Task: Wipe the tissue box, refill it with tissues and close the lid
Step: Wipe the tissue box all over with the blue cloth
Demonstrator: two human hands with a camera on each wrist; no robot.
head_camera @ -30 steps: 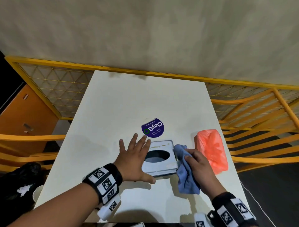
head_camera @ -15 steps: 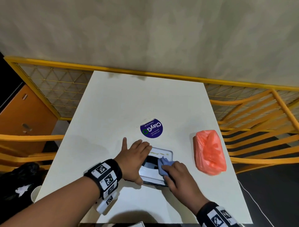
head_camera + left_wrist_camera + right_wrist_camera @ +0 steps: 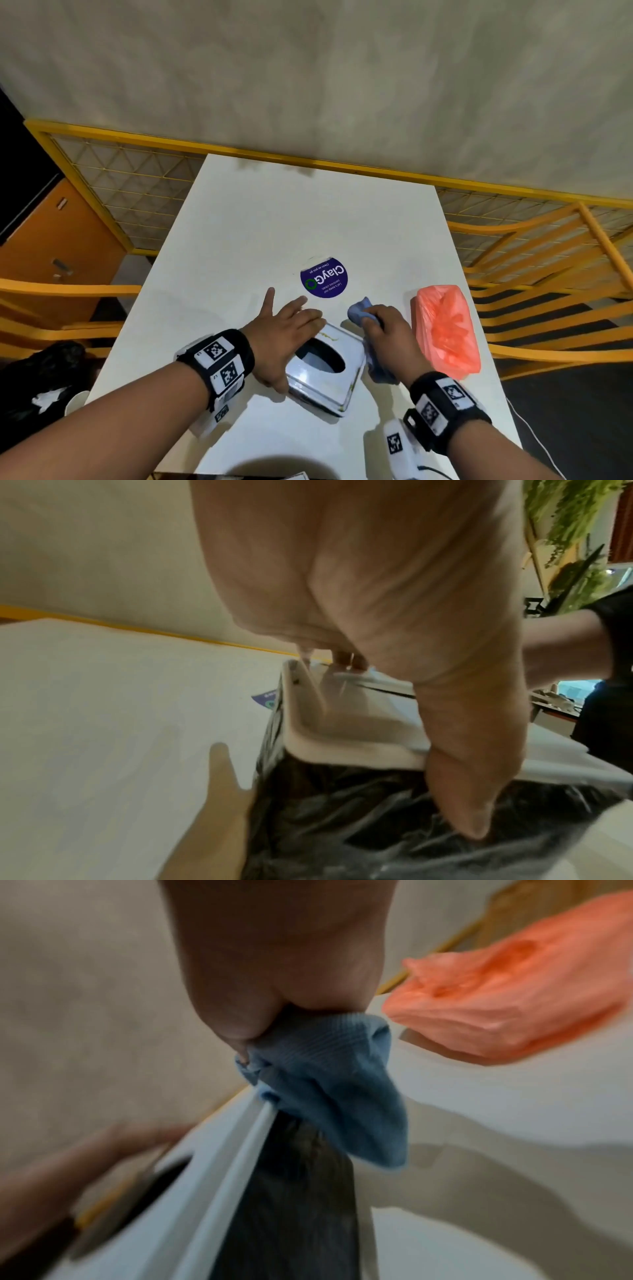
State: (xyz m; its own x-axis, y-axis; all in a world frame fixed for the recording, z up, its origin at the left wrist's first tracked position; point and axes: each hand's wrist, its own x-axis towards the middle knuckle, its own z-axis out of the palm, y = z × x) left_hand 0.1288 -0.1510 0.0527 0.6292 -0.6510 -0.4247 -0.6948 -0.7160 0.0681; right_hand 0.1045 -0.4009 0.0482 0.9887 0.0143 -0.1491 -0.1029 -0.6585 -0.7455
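The tissue box [image 3: 337, 383], with a white lid, an oval opening and dark sides, sits turned at an angle on the white table [image 3: 308, 219]. My left hand [image 3: 294, 318] holds its left end, with the fingers over the far edge and the thumb [image 3: 469, 799] down the near dark side [image 3: 342, 818]. My right hand [image 3: 368, 317] grips a bunched blue cloth [image 3: 358, 310] against the box's right side. The right wrist view shows the cloth [image 3: 325, 1083] pressed at the lid's edge [image 3: 212, 1177]. An orange tissue packet [image 3: 445, 332] lies just right of that hand.
A round purple sticker [image 3: 324, 280] lies flat on the table beyond the box. Yellow railing [image 3: 308, 164] and orange chair frames [image 3: 548, 240] surround the table on three sides. A black bag [image 3: 34, 370] sits low at the left.
The box has turned to an angle under my left hand. My right hand moved the cloth from the lid's top to the box's right side and far corner.
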